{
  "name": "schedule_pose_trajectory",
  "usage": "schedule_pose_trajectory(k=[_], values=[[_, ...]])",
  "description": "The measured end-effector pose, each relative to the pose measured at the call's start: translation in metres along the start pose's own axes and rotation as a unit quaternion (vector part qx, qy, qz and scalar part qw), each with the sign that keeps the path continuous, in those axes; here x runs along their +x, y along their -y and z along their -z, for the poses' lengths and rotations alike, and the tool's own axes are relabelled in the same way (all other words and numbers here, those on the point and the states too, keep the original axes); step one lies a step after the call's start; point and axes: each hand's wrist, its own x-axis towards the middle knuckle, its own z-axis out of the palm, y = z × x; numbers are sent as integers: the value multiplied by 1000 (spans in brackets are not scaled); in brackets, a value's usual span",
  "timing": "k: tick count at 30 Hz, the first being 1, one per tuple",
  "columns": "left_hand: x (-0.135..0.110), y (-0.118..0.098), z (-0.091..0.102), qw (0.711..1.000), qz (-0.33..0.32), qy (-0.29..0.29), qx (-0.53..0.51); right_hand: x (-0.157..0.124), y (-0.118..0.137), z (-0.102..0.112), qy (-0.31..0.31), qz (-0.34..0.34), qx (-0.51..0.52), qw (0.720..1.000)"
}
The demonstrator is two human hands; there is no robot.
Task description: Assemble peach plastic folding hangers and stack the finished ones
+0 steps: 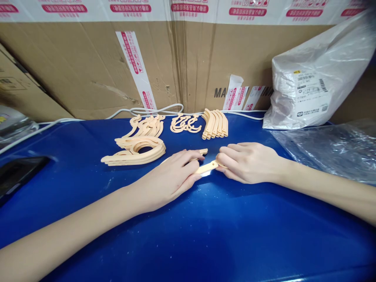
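1. My L hand (179, 172) pinches a cream plastic hanger arm (207, 168) btwn thumb & fingers; it's held just above the table, in front of me, bridging both hands.
2. My R hand (249, 162) is curled closed at the arm's holed end, pinching a cream plastic bit (222, 165); can't tell if that's the same pc or a separate one.
3. Another cream end (203, 151) pokes out past my L fingers; what it belongs to is hidden.
4. Handling, my guess: light, stiff, smooth so a bit slippery; thin parts could snap if bent. Best hold: flat sides near the ends, hole left uncovered.
5. Nearby, L side: 1 stack of folded hangers (138, 156), approx 3 layers.
6. Behind: a pile of S-curved pcs (149, 126), approx 5, overlapping; hooks (185, 124), 3 or 4; a row of curved arms (216, 123), 5 or 6.
7. Further out on the blue table (205, 235): 1 black phone-like device (19, 176), 1 labelled white mailer bag (305, 92), 1 clear plastic sheet (331, 154).
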Motion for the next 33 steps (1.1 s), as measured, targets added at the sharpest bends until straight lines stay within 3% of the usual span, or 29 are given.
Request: schedule_pose_trajectory(k=[20,33], values=[[1,-3,5,999,10,10,-32,-1,-1,1,6,15,-1,1000],[1,0,7,997,3,36,-70,1,0,6,-34,32,9,999]])
